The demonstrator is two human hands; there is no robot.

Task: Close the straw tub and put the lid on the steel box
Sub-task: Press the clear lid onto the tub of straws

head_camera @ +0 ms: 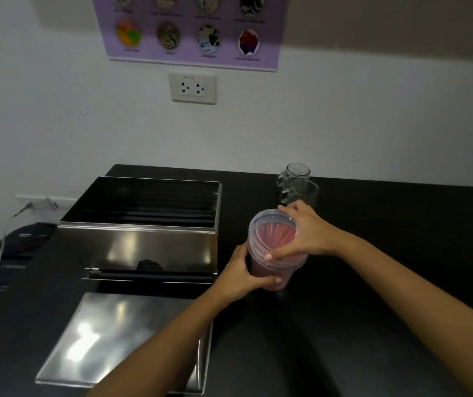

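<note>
At the lower left of the frame the flat steel lid (120,342) lies on the black counter (373,310), shiny side up, in front of the steel box (140,224), which stands open at centre left with dark rods or straws just visible inside; the box is not yet covered. Right of the box, near the frame's centre, the left hand (242,275) wraps around the lower wall of the straw tub (272,253), fingers curled and thumb across the front; the right hand (301,230) is spread over the clear tub lid (269,227), fingertips pressing its rim. The lid looks tilted, so it probably is not seated all round; pushing on one side alone could pop the other edge up, or tip the tub toward the two glass mugs (297,184) just behind it at centre right.
</note>
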